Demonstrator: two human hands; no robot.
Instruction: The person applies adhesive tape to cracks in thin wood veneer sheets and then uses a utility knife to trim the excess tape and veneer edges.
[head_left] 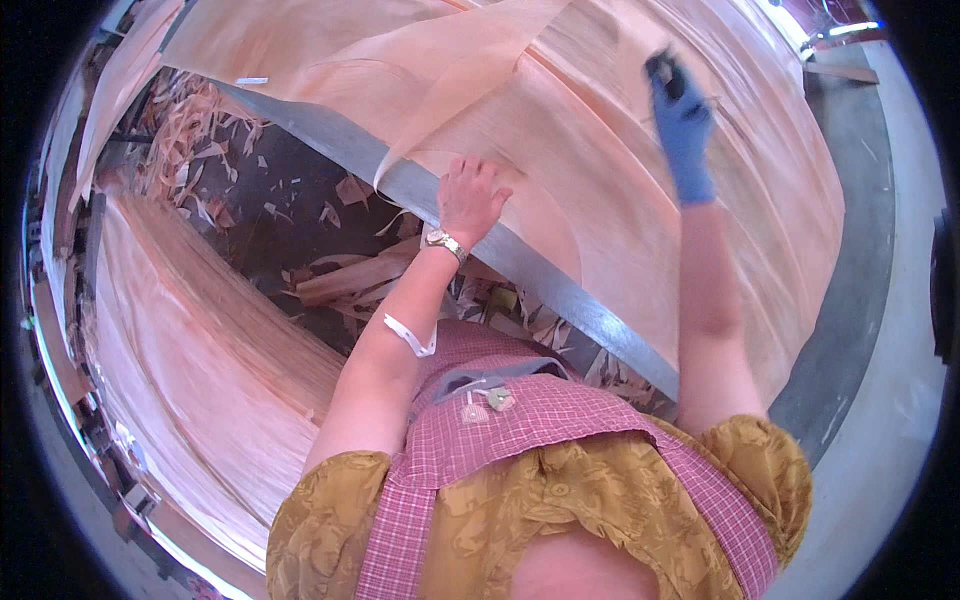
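My left hand (470, 195), bare with a wristwatch (444, 243), lies palm down on a thin pale veneer sheet (600, 170), close to the table's grey metal edge (530, 270). The fingers are bent and press on the sheet without closing around it. My right hand (684, 125) wears a blue glove and is raised over the far part of the same sheet. It is closed on a small dark tool (661, 67), which is blurred. A second veneer sheet (400, 60) overlaps from the upper left, its curled edge just left of my left hand.
A tall stack of veneer sheets (190, 340) stands at my left. Veneer scraps (330, 270) litter the dark floor between that stack and the table. A grey floor (880, 380) curves round the right side. I wear a pink checked apron (520, 420).
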